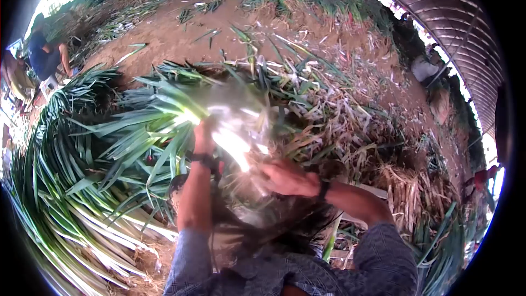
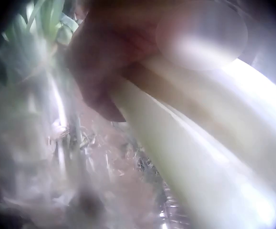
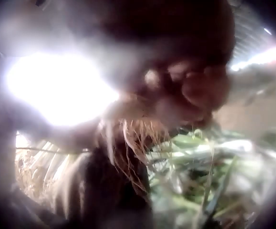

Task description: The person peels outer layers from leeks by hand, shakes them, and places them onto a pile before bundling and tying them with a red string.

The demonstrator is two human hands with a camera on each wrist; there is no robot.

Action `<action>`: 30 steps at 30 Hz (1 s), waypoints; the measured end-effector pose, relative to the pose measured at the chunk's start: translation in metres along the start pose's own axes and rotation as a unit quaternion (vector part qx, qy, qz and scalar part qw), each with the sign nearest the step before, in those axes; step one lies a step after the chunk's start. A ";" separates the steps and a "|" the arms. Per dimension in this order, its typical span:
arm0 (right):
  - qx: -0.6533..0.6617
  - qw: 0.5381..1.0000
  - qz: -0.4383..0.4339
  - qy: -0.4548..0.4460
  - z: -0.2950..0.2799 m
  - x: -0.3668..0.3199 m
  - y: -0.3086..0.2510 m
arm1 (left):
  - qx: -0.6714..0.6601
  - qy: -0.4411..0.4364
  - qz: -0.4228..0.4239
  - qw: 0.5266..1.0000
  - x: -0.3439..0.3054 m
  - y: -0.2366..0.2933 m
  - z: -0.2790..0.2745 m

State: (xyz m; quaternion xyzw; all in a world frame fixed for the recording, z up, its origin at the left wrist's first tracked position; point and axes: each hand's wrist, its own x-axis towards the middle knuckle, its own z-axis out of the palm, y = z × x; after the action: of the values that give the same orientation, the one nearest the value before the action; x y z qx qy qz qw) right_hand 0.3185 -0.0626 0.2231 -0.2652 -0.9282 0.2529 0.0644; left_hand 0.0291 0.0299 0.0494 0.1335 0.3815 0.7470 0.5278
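Note:
My left hand [image 1: 204,136] grips a few green onions between their leaves and white stalks. The green leaves [image 1: 164,104] fan out to the left, and the bright white stalks [image 1: 233,147] slant down to the right. In the left wrist view, thick pale stalks [image 2: 190,157] run out from under the dark left hand [image 2: 111,57]. At the other end my right hand [image 1: 287,178] holds the root end. Stringy roots [image 3: 140,138] hang below the curled fingers [image 3: 204,88] in the right wrist view. Glare and blur hide part of the stalks.
A large pile of green onions [image 1: 93,230] lies at the left. Dry peeled leaves [image 1: 334,101] heap up ahead and right. Rooted stalks [image 1: 408,194] lie stacked beside the right arm. A person [image 1: 46,57] sits at the far left beyond bare soil [image 1: 175,35].

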 end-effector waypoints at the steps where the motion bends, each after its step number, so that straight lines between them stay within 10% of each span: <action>1: 0.054 0.998 -0.015 -0.003 0.011 -0.005 -0.008 | -0.012 -0.032 0.003 0.999 -0.009 0.007 0.007; 3: 0.121 0.991 -0.013 -0.051 0.009 -0.001 -0.023 | -0.037 -0.056 0.031 0.997 -0.039 0.020 0.022; 5: 0.541 0.809 -0.203 -0.106 0.017 -0.014 -0.033 | 0.018 0.006 0.017 1.000 -0.033 0.013 0.009; 7: 0.609 0.717 -0.285 -0.182 -0.008 -0.023 -0.050 | 0.103 0.077 0.012 0.992 -0.025 0.014 0.003; 12: 0.266 0.962 -0.053 -0.021 -0.052 -0.021 0.016 | 0.196 -0.143 0.113 0.963 -0.033 -0.004 -0.032; 13: 0.305 0.948 0.093 -0.008 -0.066 -0.004 0.003 | 0.284 -0.141 0.174 0.932 -0.034 -0.020 -0.044; 15: 0.347 0.934 0.074 -0.045 -0.023 0.033 0.052 | 0.332 -0.136 0.158 0.920 -0.060 -0.026 -0.042; 17: 0.389 0.885 0.218 -0.129 0.029 0.053 0.046 | 0.003 -0.186 -0.022 0.982 -0.130 0.010 -0.001; 20: 0.461 0.850 0.206 -0.151 0.126 0.053 0.058 | 0.024 -0.089 -0.068 0.993 -0.180 0.033 0.030; 21: 0.491 0.837 0.189 -0.148 0.146 0.049 0.059 | 0.062 -0.129 -0.087 0.986 -0.151 -0.010 -0.038; 24: 0.524 0.787 0.224 -0.235 0.118 0.042 0.029 | 0.004 -0.044 -0.189 0.981 -0.176 -0.004 -0.033; 28: 0.402 0.915 0.038 -0.017 0.138 0.028 0.034 | 0.043 0.014 -0.103 0.994 -0.176 -0.064 -0.069; 30: 0.272 0.957 0.047 -0.093 0.143 0.027 0.034 | 0.066 0.068 -0.063 0.993 -0.184 -0.075 -0.062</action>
State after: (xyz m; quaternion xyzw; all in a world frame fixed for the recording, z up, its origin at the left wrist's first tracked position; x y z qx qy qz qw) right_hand 0.2752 -0.0855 0.0819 -0.2564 -0.8125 0.5223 0.0354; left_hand 0.1184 -0.1494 -0.0085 0.0926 0.4728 0.6926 0.5369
